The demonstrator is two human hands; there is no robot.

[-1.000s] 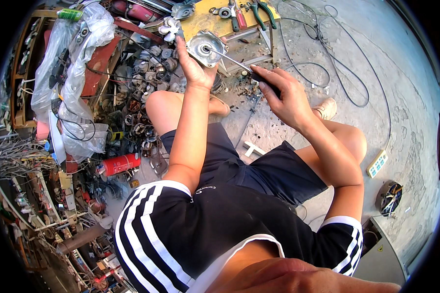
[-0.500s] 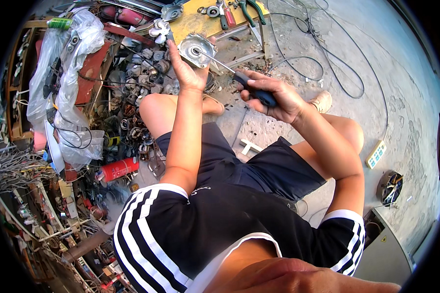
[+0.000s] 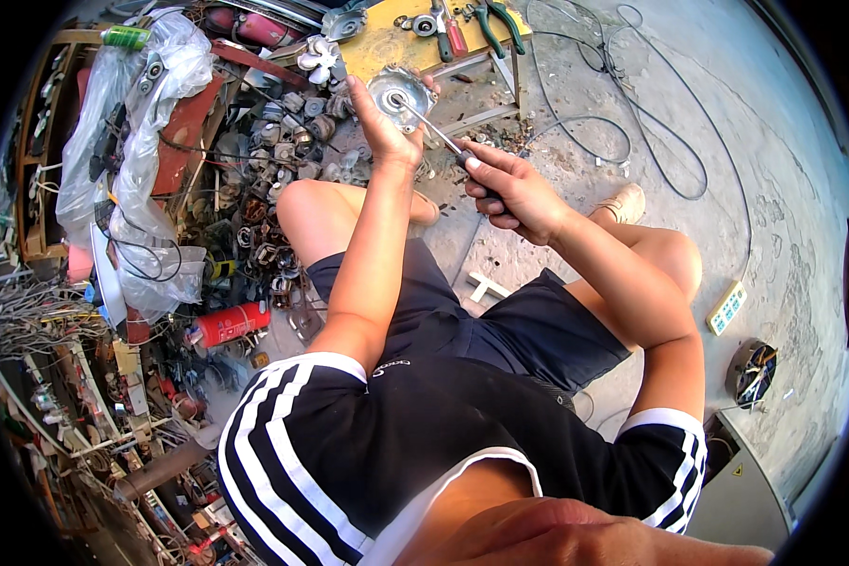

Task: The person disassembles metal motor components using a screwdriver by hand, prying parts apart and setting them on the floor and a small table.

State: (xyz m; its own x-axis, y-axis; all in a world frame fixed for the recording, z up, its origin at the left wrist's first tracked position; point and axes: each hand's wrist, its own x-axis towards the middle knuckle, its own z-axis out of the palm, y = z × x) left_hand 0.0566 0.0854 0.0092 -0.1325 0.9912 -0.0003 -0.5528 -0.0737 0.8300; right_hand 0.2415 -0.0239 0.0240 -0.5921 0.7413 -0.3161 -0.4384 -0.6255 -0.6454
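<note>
My left hand (image 3: 392, 132) grips a round silver metal motor end cover (image 3: 384, 91) from below, its hollow side turned up. The thumb lies along the cover's left edge, and fingertips show at its right side. Closed around the dark handle of a screwdriver (image 3: 434, 128) is my right hand (image 3: 519, 193). The screwdriver's shaft slants up and left, and its tip reaches the hub in the middle of the cover. Whether the tip sits inside the hub or only touches it, I cannot tell.
Ahead stands a yellow-topped stool (image 3: 373, 38) bearing green-handled pliers (image 3: 486, 26) and a red screwdriver (image 3: 455, 38). Motor parts (image 3: 283, 132) are heaped at left, near a red fire extinguisher (image 3: 231, 324). A cable (image 3: 674, 184) and a power strip (image 3: 726, 308) lie at right.
The cover and my left hand have shifted slightly right and tilted. My right hand has turned around the screwdriver handle, covering more of it; the tip stays at the hub.
</note>
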